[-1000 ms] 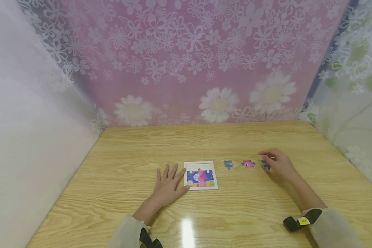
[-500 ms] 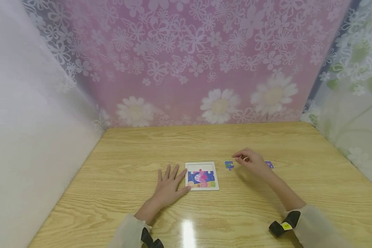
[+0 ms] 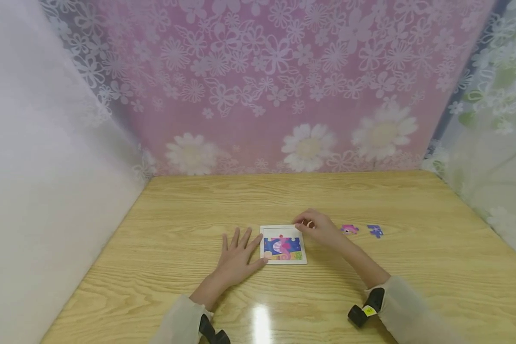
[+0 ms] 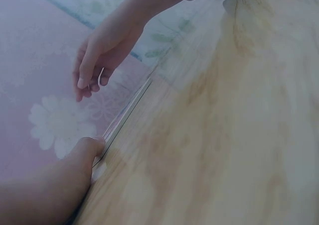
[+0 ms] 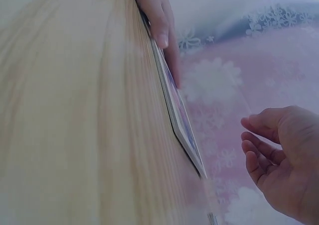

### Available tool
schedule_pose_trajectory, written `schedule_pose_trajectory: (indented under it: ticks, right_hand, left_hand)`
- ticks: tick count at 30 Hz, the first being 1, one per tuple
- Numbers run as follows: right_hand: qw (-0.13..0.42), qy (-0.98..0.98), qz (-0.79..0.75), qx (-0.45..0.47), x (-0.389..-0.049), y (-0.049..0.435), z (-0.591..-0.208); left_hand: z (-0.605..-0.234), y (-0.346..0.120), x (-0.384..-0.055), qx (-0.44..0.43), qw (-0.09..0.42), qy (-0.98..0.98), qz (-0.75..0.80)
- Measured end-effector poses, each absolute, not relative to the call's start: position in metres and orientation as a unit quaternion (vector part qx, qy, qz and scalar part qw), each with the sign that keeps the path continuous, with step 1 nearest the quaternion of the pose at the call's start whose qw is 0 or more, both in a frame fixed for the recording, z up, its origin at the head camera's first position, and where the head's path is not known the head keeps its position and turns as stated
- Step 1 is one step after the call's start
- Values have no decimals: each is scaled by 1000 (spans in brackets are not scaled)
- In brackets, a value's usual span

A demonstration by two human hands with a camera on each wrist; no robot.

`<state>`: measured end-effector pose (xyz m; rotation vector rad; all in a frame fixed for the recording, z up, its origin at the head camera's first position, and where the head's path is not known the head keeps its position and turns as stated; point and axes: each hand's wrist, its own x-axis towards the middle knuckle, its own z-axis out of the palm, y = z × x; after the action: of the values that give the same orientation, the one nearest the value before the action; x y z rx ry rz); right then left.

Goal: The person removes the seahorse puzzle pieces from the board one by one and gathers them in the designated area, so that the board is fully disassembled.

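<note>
A square white-framed jigsaw tray [image 3: 279, 226] lies on the table. Its lower part holds fitted pieces with a pink seahorse picture [image 3: 284, 246] on blue; white backing shows above them. My left hand [image 3: 233, 264] lies flat with spread fingers, thumb and index fingertip at the tray's left edge. Over the tray's upper right corner hovers my right hand [image 3: 322, 232], fingers loosely curled. In the right wrist view, nothing sits between the fingers of that hand [image 5: 286, 160]. A pink puzzle piece [image 3: 349, 229] with an eye and a blue puzzle piece [image 3: 375, 231] lie to its right.
The wooden table [image 3: 189, 205] is bounded at the back by a pink flowered curtain [image 3: 241, 119]. A pale wall [image 3: 60, 167] stands at the left and a flowered white curtain [image 3: 494, 157] at the right.
My right hand has moved left, from the rightmost loose piece across the others to the tray's corner. The blue-green loose piece is now hidden behind it. My left hand has stayed in place.
</note>
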<state>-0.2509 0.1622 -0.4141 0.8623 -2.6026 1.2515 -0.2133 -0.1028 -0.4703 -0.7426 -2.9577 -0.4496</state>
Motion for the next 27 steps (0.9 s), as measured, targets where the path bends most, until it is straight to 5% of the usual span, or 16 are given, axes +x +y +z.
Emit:
schedule_pose_trajectory:
  ticks: [27]
  right_hand:
    - [11, -860, 427, 277, -256, 110, -445]
  left_hand:
    - [-471, -103, -214, -241, 34, -960, -136]
